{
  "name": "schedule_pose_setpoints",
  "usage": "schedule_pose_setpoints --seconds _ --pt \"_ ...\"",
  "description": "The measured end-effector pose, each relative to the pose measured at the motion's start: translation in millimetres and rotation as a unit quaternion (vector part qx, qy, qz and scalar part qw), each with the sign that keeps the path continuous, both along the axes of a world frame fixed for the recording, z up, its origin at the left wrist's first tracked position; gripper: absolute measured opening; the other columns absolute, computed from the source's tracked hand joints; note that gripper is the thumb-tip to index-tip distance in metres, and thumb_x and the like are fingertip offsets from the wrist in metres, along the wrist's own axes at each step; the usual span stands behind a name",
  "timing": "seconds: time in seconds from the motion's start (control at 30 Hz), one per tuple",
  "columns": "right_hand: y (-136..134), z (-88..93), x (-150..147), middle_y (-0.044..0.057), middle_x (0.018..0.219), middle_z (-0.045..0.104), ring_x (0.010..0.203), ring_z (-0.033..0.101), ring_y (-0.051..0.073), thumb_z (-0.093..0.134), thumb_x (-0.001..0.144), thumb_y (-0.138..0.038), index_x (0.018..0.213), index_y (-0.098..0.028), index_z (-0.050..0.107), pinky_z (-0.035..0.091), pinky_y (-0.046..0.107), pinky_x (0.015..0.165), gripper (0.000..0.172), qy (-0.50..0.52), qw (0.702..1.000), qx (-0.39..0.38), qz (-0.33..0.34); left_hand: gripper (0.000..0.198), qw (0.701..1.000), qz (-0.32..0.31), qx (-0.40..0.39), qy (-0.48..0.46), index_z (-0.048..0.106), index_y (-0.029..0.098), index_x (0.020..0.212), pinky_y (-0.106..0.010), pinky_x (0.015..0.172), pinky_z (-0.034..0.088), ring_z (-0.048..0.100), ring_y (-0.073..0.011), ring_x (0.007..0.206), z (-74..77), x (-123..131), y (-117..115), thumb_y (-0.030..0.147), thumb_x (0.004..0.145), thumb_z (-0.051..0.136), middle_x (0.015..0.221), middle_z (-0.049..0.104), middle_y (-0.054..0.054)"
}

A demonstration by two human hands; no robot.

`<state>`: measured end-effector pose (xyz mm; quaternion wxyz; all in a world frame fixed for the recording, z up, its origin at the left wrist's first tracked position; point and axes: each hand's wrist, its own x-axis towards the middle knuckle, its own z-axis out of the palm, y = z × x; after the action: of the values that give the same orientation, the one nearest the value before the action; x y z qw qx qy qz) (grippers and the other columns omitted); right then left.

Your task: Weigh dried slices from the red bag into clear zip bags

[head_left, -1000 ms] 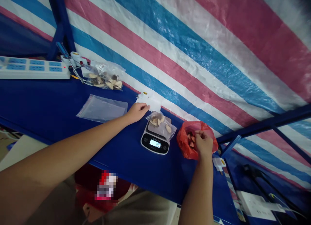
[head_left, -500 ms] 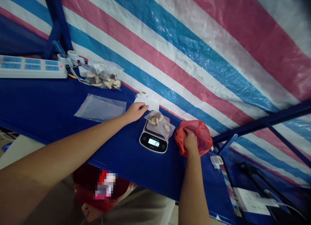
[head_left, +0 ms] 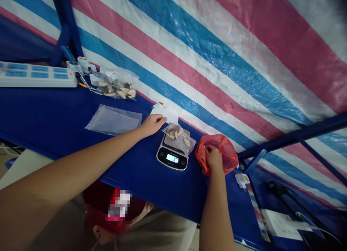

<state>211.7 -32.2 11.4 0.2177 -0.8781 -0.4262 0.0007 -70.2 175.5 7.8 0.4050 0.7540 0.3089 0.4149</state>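
A small digital scale [head_left: 172,155] sits on the blue tabletop [head_left: 54,117] and reads 85. On its platform lies a clear bag of pale slices [head_left: 179,136]. My left hand [head_left: 153,124] rests beside the scale's far left corner, fingers curled on the mouth of that clear bag. My right hand [head_left: 213,158] is inside the red plastic bag [head_left: 226,151] to the right of the scale, fingers closed; what they hold is hidden.
An empty clear zip bag [head_left: 114,120] lies left of my left hand. Further back are a filled bag of slices [head_left: 117,86], a white power strip [head_left: 36,79] and a striped tarp wall [head_left: 217,56]. Blue frame bars [head_left: 292,139] and a white adapter [head_left: 282,225] sit at right.
My right hand has moved from the red bag's front opening deeper into the bag, and the bag's mouth has drawn in around it. The left hand and scale reading are unchanged.
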Motion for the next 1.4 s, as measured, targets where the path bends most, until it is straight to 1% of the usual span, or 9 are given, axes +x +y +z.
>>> schedule_pose_setpoints --seconds 0.1,0.27,0.43,0.57,0.73,0.9,1.03,1.2,1.4 --pt "-0.5 -0.2 -0.2 0.007 0.086 0.075 0.082 0.069 0.023 0.056 0.088 -0.034 0.087 -0.022 0.075 0.049 0.032 0.076 0.022 0.004 1.000 -0.001 -0.001 0.046 1.000 0.001 -0.001 0.002 0.031 0.021 0.055 -0.031 0.060 0.026 0.033 -0.0121 0.056 -0.3 -0.1 0.2 0.042 0.090 0.051 0.054 0.029 0.005" --pt "-1.4 0.3 -1.9 0.006 0.096 0.075 0.089 0.069 0.022 0.056 0.087 -0.031 0.091 -0.022 0.072 0.046 0.032 0.079 0.018 0.027 0.999 -0.004 0.020 0.046 1.000 -0.001 0.000 0.003 0.031 0.022 0.055 -0.031 0.059 0.025 0.033 -0.0120 0.055 -1.1 -0.2 0.9 0.042 0.090 0.051 0.053 0.029 0.005" --pt "-0.3 0.8 -4.8 0.006 0.083 0.073 0.079 0.066 0.023 0.057 0.085 -0.032 0.081 -0.020 0.064 0.044 0.032 0.073 0.014 0.043 0.999 0.008 -0.001 0.046 1.000 -0.004 0.007 0.002 0.031 0.021 0.055 -0.031 0.060 0.026 0.033 -0.0117 0.055 -1.7 0.2 0.8 0.042 0.090 0.051 0.053 0.029 0.005" --pt "-0.7 4.7 -8.5 0.006 0.081 0.071 0.074 0.065 0.022 0.059 0.083 -0.033 0.082 -0.020 0.061 0.043 0.031 0.070 0.013 0.044 0.998 0.046 -0.017 0.045 1.000 -0.003 0.010 0.009 0.032 0.021 0.055 -0.031 0.060 0.026 0.034 -0.0113 0.055 -1.2 0.1 0.8 0.042 0.091 0.051 0.053 0.030 0.005" --pt "-1.2 11.6 -9.9 0.011 0.090 0.071 0.079 0.066 0.026 0.050 0.090 -0.040 0.106 -0.018 0.062 0.046 0.035 0.073 0.030 0.043 0.990 0.128 -0.045 0.045 1.000 0.002 0.016 0.016 0.033 0.021 0.055 -0.031 0.060 0.027 0.035 -0.0115 0.056 -1.3 0.0 1.3 0.041 0.091 0.051 0.053 0.031 0.005" --pt "3.8 11.2 -8.6 0.009 0.089 0.071 0.079 0.067 0.026 0.050 0.090 -0.047 0.109 -0.018 0.064 0.050 0.035 0.070 0.038 0.084 0.977 0.193 -0.026 0.045 1.000 0.000 0.013 0.017 0.032 0.021 0.055 -0.031 0.060 0.027 0.035 -0.0115 0.056 -1.5 -0.2 1.0 0.040 0.091 0.051 0.053 0.031 0.005" --pt "5.3 9.2 -7.9 0.007 0.085 0.071 0.071 0.065 0.022 0.053 0.088 -0.050 0.104 -0.018 0.066 0.049 0.032 0.064 0.037 0.122 0.967 0.221 -0.023 0.046 1.000 0.000 0.017 0.017 0.031 0.021 0.054 -0.031 0.060 0.026 0.033 -0.0117 0.056 -0.5 -0.2 0.8 0.039 0.091 0.051 0.053 0.030 0.005" --pt "1.2 10.0 -8.5 0.003 0.073 0.067 0.051 0.056 0.016 0.062 0.082 -0.052 0.102 -0.018 0.067 0.044 0.028 0.051 0.039 0.172 0.953 0.247 -0.043 0.045 1.000 0.001 0.011 0.016 0.031 0.021 0.054 -0.031 0.060 0.025 0.034 -0.0117 0.056 -0.3 0.6 1.1 0.038 0.091 0.052 0.053 0.029 0.005" --pt "2.3 13.4 -13.4 -0.002 0.068 0.063 0.041 0.049 0.013 0.065 0.078 -0.052 0.103 -0.019 0.064 0.037 0.026 0.039 0.041 0.248 0.924 0.287 -0.042 0.045 1.000 0.004 0.011 0.021 0.031 0.021 0.054 -0.031 0.060 0.025 0.034 -0.0116 0.056 0.2 -0.1 0.8 0.038 0.091 0.052 0.053 0.029 0.005"
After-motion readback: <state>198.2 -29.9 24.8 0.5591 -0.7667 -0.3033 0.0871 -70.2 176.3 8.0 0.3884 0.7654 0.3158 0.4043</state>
